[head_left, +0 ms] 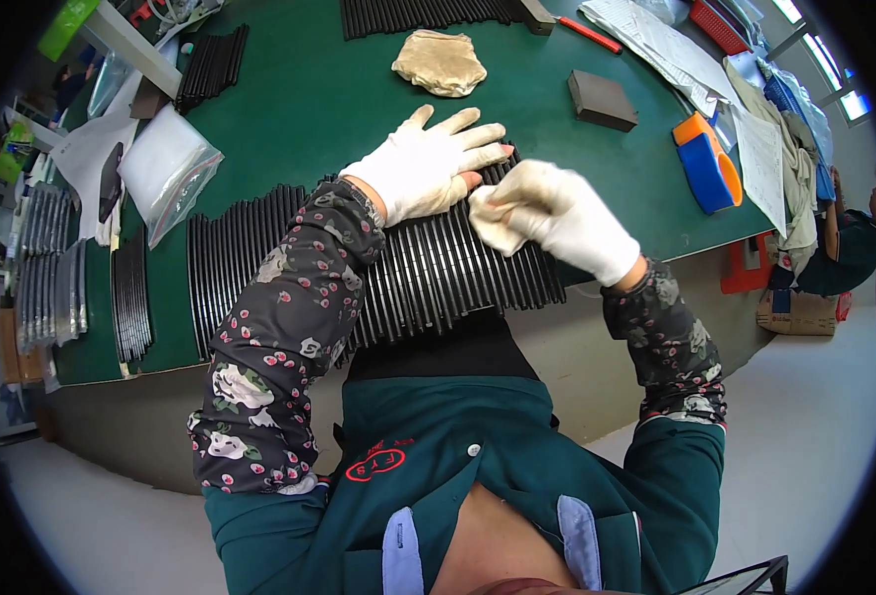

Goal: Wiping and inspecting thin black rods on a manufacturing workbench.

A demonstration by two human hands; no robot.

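Note:
A long row of slim black rods (pixel 428 283) lies side by side along the near edge of the green table. My left hand (pixel 420 164), in a white glove with bare fingertips showing, rests flat across the upper part of the row, its fingers spread. In my right hand (pixel 572 213), also gloved in white, a folded cream cloth (pixel 496 223) is pinched. This cloth sits against the rods near the row's right end. Beyond my left hand lies another folded cream cloth (pixel 440 63).
A grey-brown block (pixel 603 100) lies at the right, near an orange and blue tape dispenser (pixel 708 164). More black rods (pixel 418 14) line the far side. Clear plastic bags (pixel 165 164) and wrapped rods (pixel 46 268) are at the left. Another person (pixel 845 248) is at the far right.

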